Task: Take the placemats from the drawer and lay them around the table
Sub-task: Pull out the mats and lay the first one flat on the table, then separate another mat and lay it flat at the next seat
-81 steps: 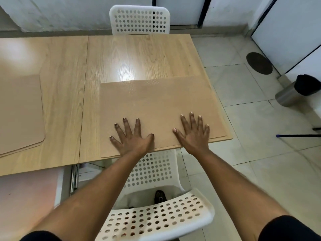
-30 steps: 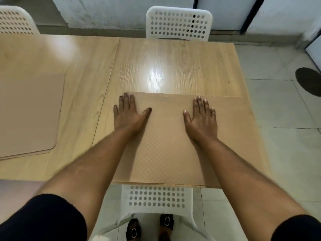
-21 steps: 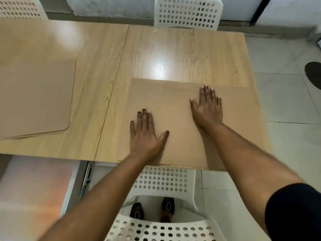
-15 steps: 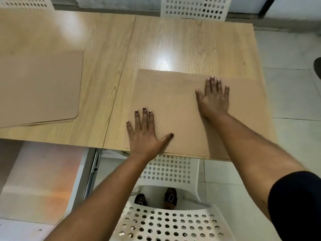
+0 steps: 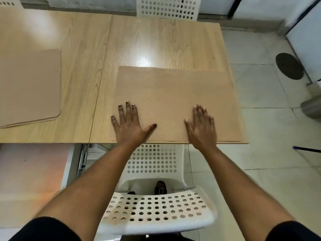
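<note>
Head view, left hand: the left hand [image 5: 129,126] lies flat on the near left corner of the placemat [image 5: 173,101], fingers spread wide and holding nothing, thumb angled out to the right.
Head view, right hand: the right hand [image 5: 202,126] lies palm down on the near right part of the same mat, fingers loosely apart and gripping nothing; it is slightly blurred.
Placemat: it sits on the right section of the table [image 5: 165,40], its near edge running along the table's near edge, directly behind the white chair [image 5: 156,209].
Spare mats: a stack of placemats [image 5: 29,86] waits on the left section of the table, well apart from the hands.
What has changed: half a second ago the right hand was stretched toward the far half of the mat; it has since drawn back to the near edge, level with the left hand. The mat, slightly skewed a moment ago, now looks square to the table edge.
Meaning for the task: this place setting appears finished. The likely next step is to lift both hands away and take another mat from the stack for another seat, such as the far chair [image 5: 167,7].
</note>
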